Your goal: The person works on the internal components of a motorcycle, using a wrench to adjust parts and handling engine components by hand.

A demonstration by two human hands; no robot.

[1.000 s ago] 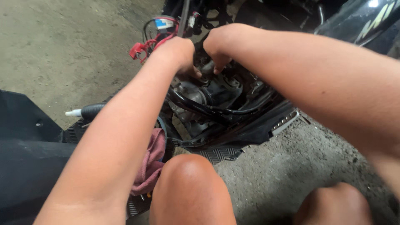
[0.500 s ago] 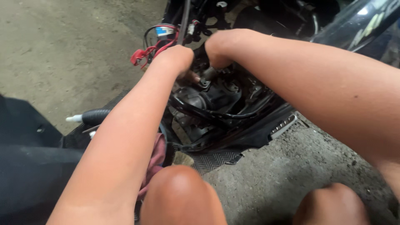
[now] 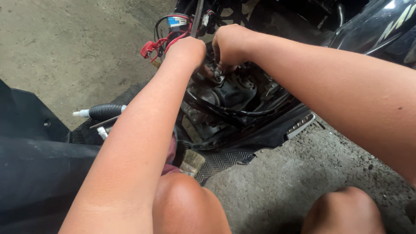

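Observation:
Both of my hands reach into the open engine bay of a black scooter (image 3: 242, 108). My left hand (image 3: 187, 51) is curled over the top of the greasy engine, its fingers hidden below the knuckles. My right hand (image 3: 232, 43) is closed beside it, fingertips pinching a small metal part (image 3: 218, 78) on the engine top. Black hoses (image 3: 225, 110) loop around the engine below the hands. Red and blue wire connectors (image 3: 162, 32) hang just left of my left hand.
A black ribbed floor mat (image 3: 221, 161) lies under the scooter on the concrete floor (image 3: 65, 47). A tool with a black grip (image 3: 104, 112) rests on the mat at left. A pink rag (image 3: 172, 149) and a small brush (image 3: 192, 162) lie near my knees (image 3: 186, 203).
The view has shifted slightly, so hands and engine sit a little lower and to the right. Both hands stay on the same spot of the engine top.

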